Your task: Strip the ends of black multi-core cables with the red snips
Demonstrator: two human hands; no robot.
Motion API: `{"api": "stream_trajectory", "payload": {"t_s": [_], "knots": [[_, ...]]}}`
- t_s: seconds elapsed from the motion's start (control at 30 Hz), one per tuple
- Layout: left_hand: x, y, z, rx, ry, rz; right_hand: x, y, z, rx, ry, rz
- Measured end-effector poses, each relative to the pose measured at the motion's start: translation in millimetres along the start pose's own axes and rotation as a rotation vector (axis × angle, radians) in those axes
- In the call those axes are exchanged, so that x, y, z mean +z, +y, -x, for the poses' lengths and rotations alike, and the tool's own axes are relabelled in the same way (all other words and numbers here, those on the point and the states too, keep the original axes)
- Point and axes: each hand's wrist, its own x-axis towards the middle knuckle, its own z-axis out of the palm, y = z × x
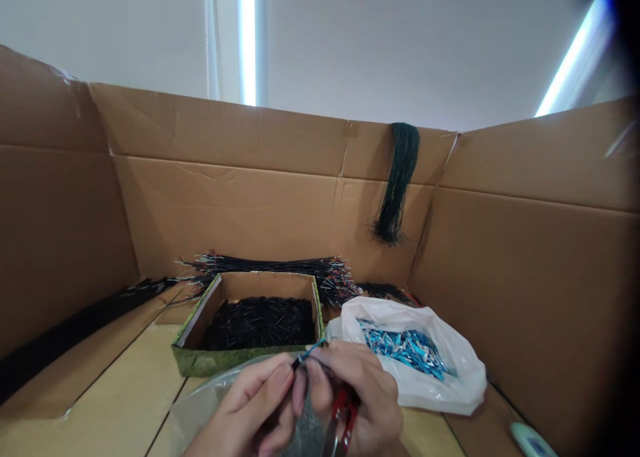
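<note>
My left hand (260,400) pinches a short black sleeved cable end (295,363) between thumb and forefinger. A thin blue wire (315,346) comes out of it toward my right hand (360,380), whose fingertips meet the wire. Tucked in the palm of that right hand is a red-handled cutting tool (345,410), perhaps thread snips, its metal part pointing down. Both hands are close together and closed. Beneath them lies a clear plastic bag (213,393); its contents are hidden.
Behind my hands stands a green-edged box (187,360) of short black pieces. A white bag (463,377) of blue and silvery bits is on the right. Black cable bundles (270,265) lie at the back. Dark green strands (403,177) hang over the cardboard wall (240,210).
</note>
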Motion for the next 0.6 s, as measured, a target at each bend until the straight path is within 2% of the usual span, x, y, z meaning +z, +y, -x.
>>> {"api": "stream_trajectory", "payload": {"t_s": [0.07,0.23,0.37,0.43,0.5,0.57,0.6], "knots": [[-1.1,2.6,0.1,-0.003,-0.01,0.008,-2.8,6.4,8.7,-0.013,-0.037,0.055],[1.8,11.0,1.5,-0.046,-0.055,0.115,-18.8,19.9,23.5,-0.14,-0.344,0.06],[-5.7,13.6,3.5,-0.126,-0.047,0.192,-14.3,18.0,23.5,-0.185,-0.322,0.059],[-13.8,15.9,4.3,-0.126,-0.027,0.137,-10.7,13.2,14.4,-0.12,-0.275,0.016],[-21.0,20.7,5.0,-0.141,-0.048,0.021,-11.5,8.1,-1.0,0.043,-0.242,-0.027],[-24.5,27.3,6.1,-0.176,-0.084,-0.131,-16.5,4.5,-18.9,0.257,-0.298,-0.053],[-24.6,30.5,6.8,-0.187,-0.084,-0.207,-19.7,3.6,-27.1,0.347,-0.374,-0.072]]}}
